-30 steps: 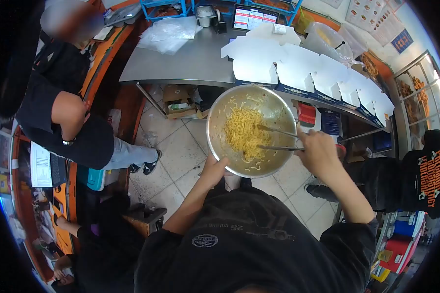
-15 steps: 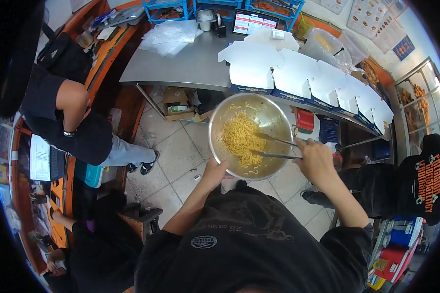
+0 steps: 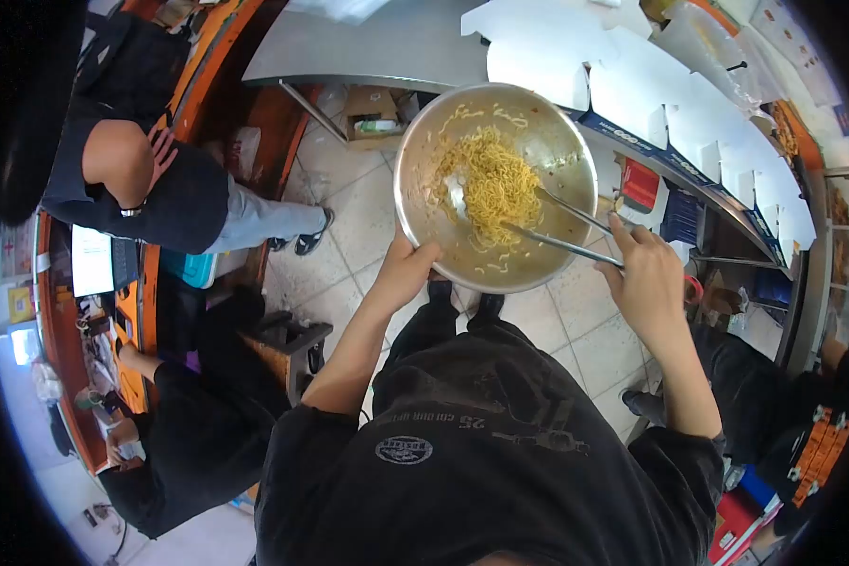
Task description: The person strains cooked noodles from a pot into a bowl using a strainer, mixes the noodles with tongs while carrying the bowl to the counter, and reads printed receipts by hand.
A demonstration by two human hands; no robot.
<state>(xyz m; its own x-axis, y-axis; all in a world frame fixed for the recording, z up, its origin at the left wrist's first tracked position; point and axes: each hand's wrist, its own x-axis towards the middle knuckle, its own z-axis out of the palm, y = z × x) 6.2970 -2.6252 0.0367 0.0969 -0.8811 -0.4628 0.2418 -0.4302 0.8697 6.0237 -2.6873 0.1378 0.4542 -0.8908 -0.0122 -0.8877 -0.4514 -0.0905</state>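
Note:
Yellow noodles (image 3: 500, 184) lie in a large metal bowl (image 3: 561, 250), which is held up in front of my body. My left hand (image 3: 406, 274) grips the bowl's lower left rim, thumb over the edge. Closed around the handle end of metal tongs (image 3: 575, 247) is my right hand (image 3: 646, 278), at the right of the bowl. The tongs' two arms reach over the rim, and their tips touch the noodles. A bare patch of the bowl's bottom shows at the left of the noodles.
Beyond the bowl is a steel table (image 3: 377, 47) with a row of open white boxes (image 3: 632, 85) along its right part. A person (image 3: 160, 189) stands at the left, another (image 3: 198, 434) is at the lower left, and a third (image 3: 745, 377) is at the right.
The view has tilted down, so the table sits higher in it. The noodles have shifted within the bowl, baring part of its bottom. Both hands keep their holds.

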